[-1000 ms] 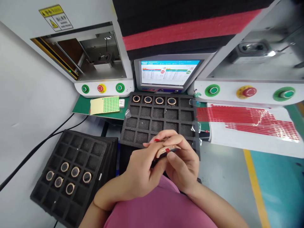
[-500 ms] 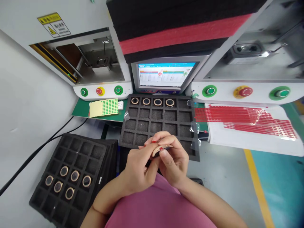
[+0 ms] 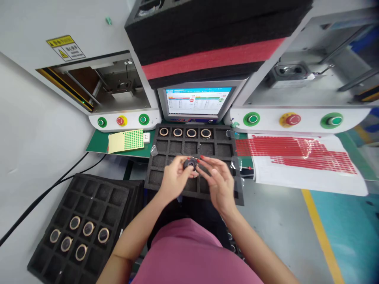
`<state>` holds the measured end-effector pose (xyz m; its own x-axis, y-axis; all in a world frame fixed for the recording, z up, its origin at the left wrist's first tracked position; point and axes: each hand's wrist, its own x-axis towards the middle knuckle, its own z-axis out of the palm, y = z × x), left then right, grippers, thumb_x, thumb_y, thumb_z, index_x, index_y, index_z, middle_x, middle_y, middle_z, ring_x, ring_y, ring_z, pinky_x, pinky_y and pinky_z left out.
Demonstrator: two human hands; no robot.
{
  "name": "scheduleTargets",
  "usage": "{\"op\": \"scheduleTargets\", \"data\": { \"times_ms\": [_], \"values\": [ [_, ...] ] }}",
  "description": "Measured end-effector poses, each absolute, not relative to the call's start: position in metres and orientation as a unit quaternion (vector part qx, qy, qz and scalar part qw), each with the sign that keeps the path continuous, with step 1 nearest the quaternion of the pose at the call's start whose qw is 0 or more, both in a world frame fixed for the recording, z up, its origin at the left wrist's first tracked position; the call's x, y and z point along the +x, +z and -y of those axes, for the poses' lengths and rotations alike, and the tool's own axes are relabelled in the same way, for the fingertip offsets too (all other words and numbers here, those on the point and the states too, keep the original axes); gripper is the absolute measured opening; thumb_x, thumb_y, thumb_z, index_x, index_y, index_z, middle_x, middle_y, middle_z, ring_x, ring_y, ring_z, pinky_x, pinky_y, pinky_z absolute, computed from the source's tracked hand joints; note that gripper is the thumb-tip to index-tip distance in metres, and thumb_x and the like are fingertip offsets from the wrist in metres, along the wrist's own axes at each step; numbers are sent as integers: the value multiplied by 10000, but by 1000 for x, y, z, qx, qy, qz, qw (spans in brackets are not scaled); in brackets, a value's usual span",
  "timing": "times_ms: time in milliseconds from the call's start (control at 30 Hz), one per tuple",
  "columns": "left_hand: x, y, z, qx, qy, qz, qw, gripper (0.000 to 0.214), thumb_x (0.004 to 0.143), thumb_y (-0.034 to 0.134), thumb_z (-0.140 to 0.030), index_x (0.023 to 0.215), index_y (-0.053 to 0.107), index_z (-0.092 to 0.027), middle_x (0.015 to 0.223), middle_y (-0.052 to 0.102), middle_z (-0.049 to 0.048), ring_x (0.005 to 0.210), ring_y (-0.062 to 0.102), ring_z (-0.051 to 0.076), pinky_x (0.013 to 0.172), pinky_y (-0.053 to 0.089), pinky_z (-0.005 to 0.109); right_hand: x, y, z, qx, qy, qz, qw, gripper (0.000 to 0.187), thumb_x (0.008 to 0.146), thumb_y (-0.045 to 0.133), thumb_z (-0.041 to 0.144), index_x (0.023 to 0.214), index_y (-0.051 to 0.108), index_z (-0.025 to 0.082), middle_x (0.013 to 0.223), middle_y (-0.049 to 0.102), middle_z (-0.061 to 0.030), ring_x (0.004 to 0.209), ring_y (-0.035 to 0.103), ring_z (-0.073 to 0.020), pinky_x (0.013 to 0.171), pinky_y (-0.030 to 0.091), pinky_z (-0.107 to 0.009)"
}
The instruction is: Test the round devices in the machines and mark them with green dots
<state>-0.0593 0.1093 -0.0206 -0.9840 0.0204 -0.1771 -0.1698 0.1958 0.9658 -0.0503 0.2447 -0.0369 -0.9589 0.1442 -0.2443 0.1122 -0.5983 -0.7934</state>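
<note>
My left hand (image 3: 174, 179) pinches a small dark round part (image 3: 190, 163) above the middle of a black foam tray (image 3: 227, 150). My right hand (image 3: 217, 179) sits just right of the part, fingers spread and its fingertips close to it. Both hands are a little smeared by motion. The tray's far row holds several copper-rimmed rings (image 3: 184, 132); its other pockets show no parts.
A second black foam tray (image 3: 109, 197) with several rings (image 3: 77, 236) lies at lower left. A green dot sticker sheet (image 3: 126, 140), a red sticker sheet (image 3: 299, 152), a monitor (image 3: 197, 101) and two machines with green and red buttons (image 3: 121, 120) stand behind.
Both hands moved forward from near my body to above the middle tray. The right hand opened and drew away from the part, which the left hand now holds alone.
</note>
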Motion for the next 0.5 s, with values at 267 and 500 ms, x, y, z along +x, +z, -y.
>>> {"op": "scheduleTargets", "data": {
  "times_ms": [267, 500],
  "values": [
    [-128, -82, -94, -177, 540, -817, 95, 169, 793, 670, -135, 697, 534, -159, 582, 639, 20, 532, 651, 161, 556, 531, 265, -61, -30, -276, -238, 864, 443, 11, 464, 463, 932, 287, 758, 589, 181, 715, 650, 46, 545, 572, -55, 502, 544, -157],
    [-112, -83, -89, -162, 432, -887, 11, 180, 750, 767, -198, 842, 623, -143, 953, 653, 92, 772, 666, 176, 835, 527, 356, -54, -20, -263, -239, 860, 448, -47, 494, 427, 945, 309, 739, 586, 177, 674, 668, 41, 493, 565, -50, 470, 527, -147]
  ]
}}
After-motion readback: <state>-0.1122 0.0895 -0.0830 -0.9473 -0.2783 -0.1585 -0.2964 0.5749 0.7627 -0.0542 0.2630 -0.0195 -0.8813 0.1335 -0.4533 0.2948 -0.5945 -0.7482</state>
